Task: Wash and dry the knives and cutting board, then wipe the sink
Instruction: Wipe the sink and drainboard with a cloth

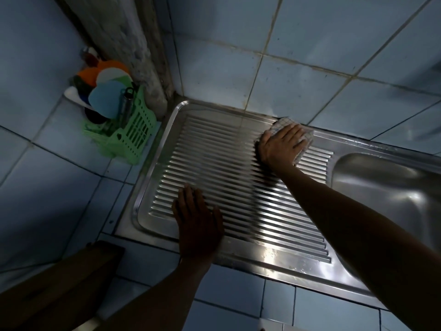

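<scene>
While no writing can be read anywhere, a checked cloth (296, 134) is pressed flat under the right hand (281, 144), fingers spread, at the far edge of the ribbed steel drainboard (238, 177). Right of that grip lies the sink (386, 187) basin. The left hand (195, 220) is laid open, empty, nearer. Blue tiled surface (59, 187) surrounds; a green rack (133, 137) stands left.
</scene>
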